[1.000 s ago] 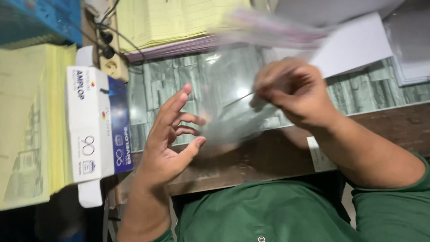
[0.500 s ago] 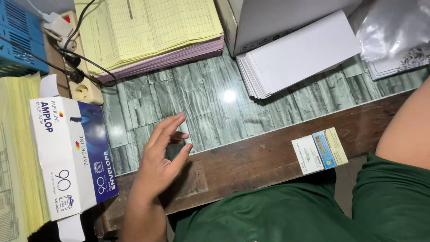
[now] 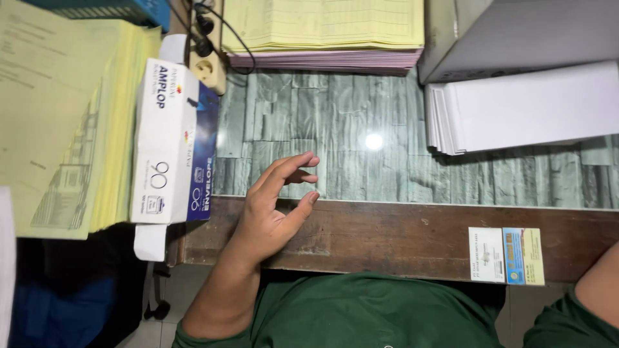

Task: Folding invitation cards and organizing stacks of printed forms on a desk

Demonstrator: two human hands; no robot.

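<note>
My left hand (image 3: 277,206) rests at the front edge of the desk, fingers apart and curved, holding nothing. It lies half on the brown wooden edge (image 3: 400,235) and half on the green stone-pattern desk top (image 3: 335,129). A white and blue envelope box (image 3: 171,145) stands just left of the hand, not touching it. Only my right forearm (image 3: 599,287) shows at the lower right corner; the right hand itself is out of view. A stack of white envelopes (image 3: 529,106) lies at the right of the desk.
Yellow forms on a pink pile (image 3: 322,32) lie at the back. A tall yellow paper stack (image 3: 64,116) sits at the left. A power strip with cables (image 3: 206,61) is behind the box. A grey box (image 3: 522,32) stands at the back right. Two small stickers (image 3: 506,254) are on the wooden edge.
A second ago both hands handled a clear plastic bag over the desk. The bag and my right hand have gone off to the right; my left hand stays in place, empty.
</note>
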